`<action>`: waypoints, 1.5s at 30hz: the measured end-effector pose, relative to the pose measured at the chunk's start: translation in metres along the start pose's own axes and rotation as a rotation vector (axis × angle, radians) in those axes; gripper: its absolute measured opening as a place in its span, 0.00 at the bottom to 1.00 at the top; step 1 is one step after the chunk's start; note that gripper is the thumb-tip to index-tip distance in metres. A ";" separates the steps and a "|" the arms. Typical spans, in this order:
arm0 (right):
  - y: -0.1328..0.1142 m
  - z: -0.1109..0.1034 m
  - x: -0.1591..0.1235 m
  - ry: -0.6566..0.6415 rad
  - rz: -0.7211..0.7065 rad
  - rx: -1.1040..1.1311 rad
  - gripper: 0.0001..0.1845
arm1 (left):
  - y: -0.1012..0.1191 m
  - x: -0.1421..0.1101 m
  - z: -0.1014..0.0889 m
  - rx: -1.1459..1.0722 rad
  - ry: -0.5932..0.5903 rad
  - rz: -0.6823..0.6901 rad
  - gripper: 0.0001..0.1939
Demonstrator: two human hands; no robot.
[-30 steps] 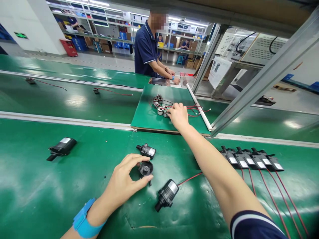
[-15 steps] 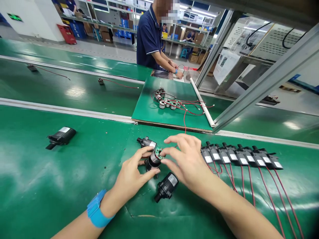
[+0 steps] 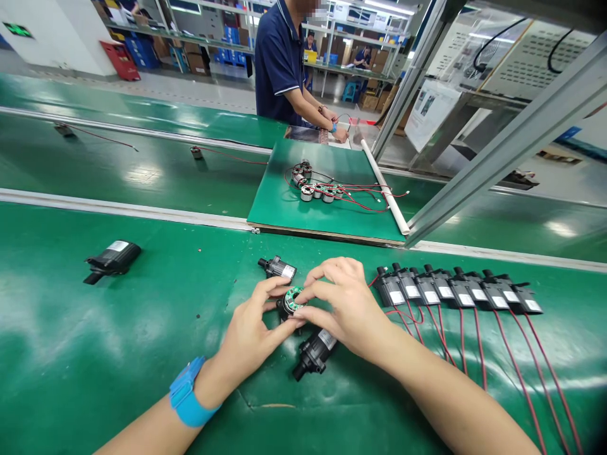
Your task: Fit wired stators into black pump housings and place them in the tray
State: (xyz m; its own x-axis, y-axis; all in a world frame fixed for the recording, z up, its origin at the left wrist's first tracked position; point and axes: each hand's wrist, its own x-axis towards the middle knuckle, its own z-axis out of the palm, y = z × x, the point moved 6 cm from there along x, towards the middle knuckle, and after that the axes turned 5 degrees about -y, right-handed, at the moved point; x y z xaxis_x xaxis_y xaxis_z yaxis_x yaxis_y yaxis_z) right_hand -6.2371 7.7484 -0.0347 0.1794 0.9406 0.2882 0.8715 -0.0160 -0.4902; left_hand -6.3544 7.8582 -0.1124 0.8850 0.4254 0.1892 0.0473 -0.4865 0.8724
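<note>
My left hand [image 3: 249, 328] is closed around a black pump housing [image 3: 281, 312], its thumb and fingers on either side. In the housing's mouth sits a motor stator [image 3: 294, 298] with a green circuit board on top. My right hand [image 3: 348, 303] grips the stator's edge with thumb and fingertips; part of it is hidden behind them. Just behind my left fingers lies a black pump [image 3: 277, 268]. Another black pump [image 3: 313, 355] with a white label lies in front, partly under my right hand.
To the right stands a row of black pumps [image 3: 458, 292] with red wires. One more pump [image 3: 114, 260] lies far left. Several wired stators [image 3: 307, 192] rest on a green board [image 3: 275, 208] bridging the belt. Across it, a person [image 3: 279, 63] works with both hands. A metal post [image 3: 497, 145] slants at right.
The stator has gone down into the housing, so only its board end shows now. My right hand has moved slightly left with it.
</note>
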 end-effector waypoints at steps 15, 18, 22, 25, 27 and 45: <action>0.015 0.006 0.004 -0.297 -0.008 0.412 0.34 | -0.001 -0.001 -0.004 0.141 -0.061 0.052 0.34; 0.011 0.008 0.003 -0.255 -0.078 0.345 0.24 | 0.002 -0.003 -0.005 0.164 -0.042 0.106 0.28; 0.009 0.015 0.001 -0.252 -0.070 0.108 0.20 | 0.006 -0.004 -0.005 0.210 -0.031 0.215 0.21; 0.009 0.018 0.003 -0.271 -0.048 0.003 0.20 | 0.009 0.000 -0.004 0.215 -0.067 0.297 0.17; 0.006 0.018 0.005 -0.287 -0.054 -0.023 0.18 | 0.012 0.001 -0.003 0.234 -0.123 0.323 0.15; 0.066 0.029 0.003 -0.361 0.219 0.189 0.17 | 0.007 0.013 -0.032 0.535 0.086 0.146 0.26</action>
State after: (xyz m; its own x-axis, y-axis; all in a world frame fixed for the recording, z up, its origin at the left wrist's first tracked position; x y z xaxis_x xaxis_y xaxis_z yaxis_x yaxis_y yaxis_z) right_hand -6.1930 7.7598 -0.0902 0.1498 0.9805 -0.1275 0.7263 -0.1966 -0.6587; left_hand -6.3571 7.8850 -0.0893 0.8599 0.3745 0.3469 0.1752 -0.8548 0.4884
